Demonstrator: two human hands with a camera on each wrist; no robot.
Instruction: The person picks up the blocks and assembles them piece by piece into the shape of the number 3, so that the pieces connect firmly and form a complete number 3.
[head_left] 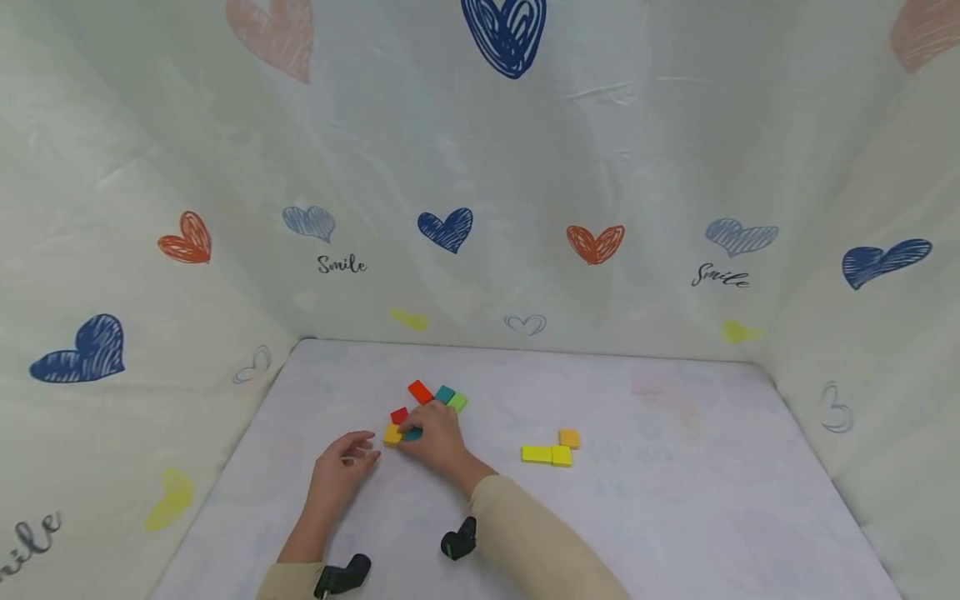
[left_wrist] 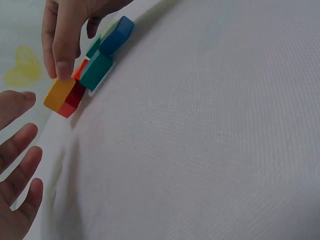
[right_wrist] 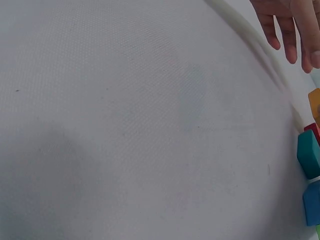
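My right hand (head_left: 437, 439) reaches over a small cluster of coloured blocks left of the table's middle. Its thumb and fingers pinch an orange block (left_wrist: 60, 93) at the cluster's near left end. Against that block is a red block (left_wrist: 73, 99), and a teal block (left_wrist: 96, 71) and a blue block (left_wrist: 117, 36) follow in line. Further back lie a red-orange block (head_left: 420, 392), another teal block (head_left: 445, 394) and a light green block (head_left: 457, 402), partly covered by the hand. Just left of the orange block, my left hand (head_left: 341, 471) hovers with loosely bent fingers, holding nothing.
To the right on the white table (head_left: 675, 500) lie a long yellow block (head_left: 537, 454), a square yellow block (head_left: 561, 456) and an orange-yellow block (head_left: 570, 438). White curtains (head_left: 525, 167) with printed hearts enclose the table at the back and sides.
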